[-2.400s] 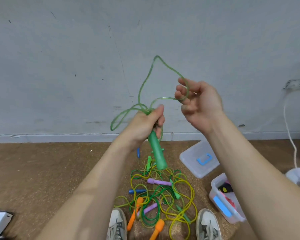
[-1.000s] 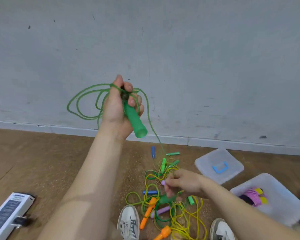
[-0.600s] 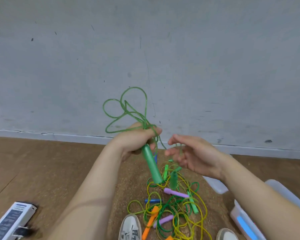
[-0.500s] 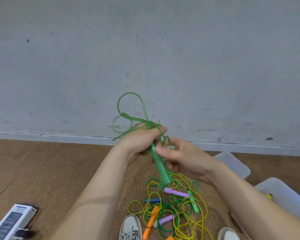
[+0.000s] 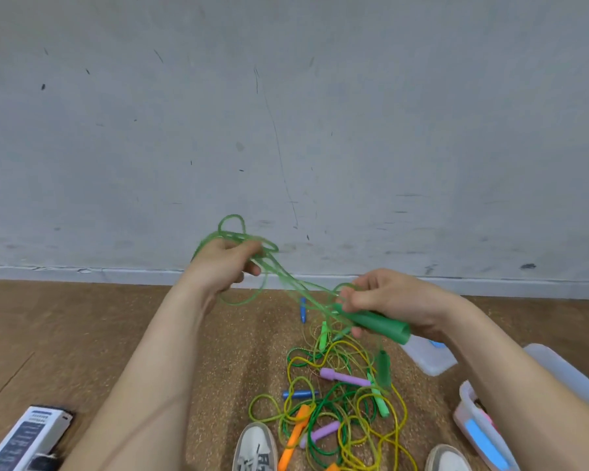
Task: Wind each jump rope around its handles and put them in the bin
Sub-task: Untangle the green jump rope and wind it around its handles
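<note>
My right hand (image 5: 393, 302) grips a green jump-rope handle (image 5: 376, 324) that points down to the right. Its green cord (image 5: 296, 287) stretches up-left in several strands to my left hand (image 5: 223, 263), which holds a bunch of loops above the floor. The second green handle (image 5: 384, 367) dangles below my right hand. On the floor between my shoes lies a tangled pile of ropes (image 5: 337, 399) with yellow and green cords and purple, orange, blue and light green handles. The clear bin (image 5: 480, 426) with a blue latch stands at the lower right, partly hidden by my right arm.
The bin's clear lid (image 5: 429, 356) lies on the floor behind my right forearm. A white box with printed text (image 5: 24, 440) sits at the lower left. My two white shoes (image 5: 255, 450) are at the bottom edge. A grey wall rises close ahead above the brown floor.
The green handle has passed from my left hand to my right hand. The hands moved apart, stretching the cord between them, with my left hand keeping the loops.
</note>
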Available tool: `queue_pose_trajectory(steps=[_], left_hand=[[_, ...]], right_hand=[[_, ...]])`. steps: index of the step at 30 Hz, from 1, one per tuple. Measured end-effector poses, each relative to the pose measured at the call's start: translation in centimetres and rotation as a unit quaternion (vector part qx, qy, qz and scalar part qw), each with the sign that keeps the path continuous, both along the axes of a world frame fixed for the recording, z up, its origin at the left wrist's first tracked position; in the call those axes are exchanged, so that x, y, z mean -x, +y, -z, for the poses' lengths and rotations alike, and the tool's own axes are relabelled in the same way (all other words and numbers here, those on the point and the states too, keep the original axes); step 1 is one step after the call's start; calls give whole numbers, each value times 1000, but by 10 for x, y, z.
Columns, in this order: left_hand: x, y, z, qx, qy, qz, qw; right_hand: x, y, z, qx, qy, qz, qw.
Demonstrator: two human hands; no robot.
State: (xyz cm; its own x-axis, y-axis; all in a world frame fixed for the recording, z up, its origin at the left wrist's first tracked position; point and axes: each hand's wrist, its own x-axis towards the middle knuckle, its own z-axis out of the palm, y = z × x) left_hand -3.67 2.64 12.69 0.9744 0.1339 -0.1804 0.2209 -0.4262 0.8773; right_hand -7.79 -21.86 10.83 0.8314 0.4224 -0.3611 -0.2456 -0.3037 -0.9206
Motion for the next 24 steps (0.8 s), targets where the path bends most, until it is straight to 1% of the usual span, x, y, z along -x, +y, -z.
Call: queue_pose_trajectory(steps=[1, 5, 8, 10, 11, 12, 13, 14, 15, 16, 17, 18, 19, 20, 21, 22, 24], left_hand=[[-1, 2, 1, 0, -10, -18, 1000], [-3, 7, 8, -49, -49, -62, 996], [-6, 13, 10, -41, -66, -97, 992], [-12, 24, 15, -46, -47, -105, 992], [-13, 30, 19, -81, -29, -98, 991], [-14, 34, 21, -152, -9, -87, 985], [-13, 35, 21, -245, 6, -74, 967], [-10, 30, 19, -327, 1, -62, 943], [-8, 23, 17, -364, -28, -46, 930], [-5, 11, 13, -346, -51, -17, 937], [0, -3, 8, -280, -56, 25, 958], [9, -22, 5, -189, -26, 76, 979], [16, -39, 3, -108, 25, 133, 985], [23, -55, 4, -62, 69, 184, 979], [27, -67, 7, -41, 93, 216, 971], [28, -74, 11, -32, 95, 232, 968], [26, -78, 14, -24, 74, 221, 972]], right_hand=[[0, -2, 0, 20, 0, 1, 1000], [1, -11, 0, 61, 14, -11, 998], [1, -18, -2, 38, 36, -15, 999], [1, -19, -6, -4, 55, 2, 998], [1, -19, -8, -24, 62, 9, 998], [1, -20, -9, -41, 67, 17, 997], [1, -20, -9, -52, 73, 26, 996], [0, -20, -8, -61, 77, 39, 994], [-1, -20, -7, -69, 80, 55, 993], [-2, -18, -5, -80, 79, 72, 991], [-3, -14, -4, -98, 74, 88, 989], [-4, -10, -2, -124, 62, 102, 985], [-4, -6, 0, -150, 47, 108, 982], [-5, -2, 3, -166, 33, 102, 980], [-5, 1, 6, -171, 22, 85, 981], [-4, 4, 7, -168, 15, 66, 984], [-1, 7, 8, -159, 12, 35, 987]])
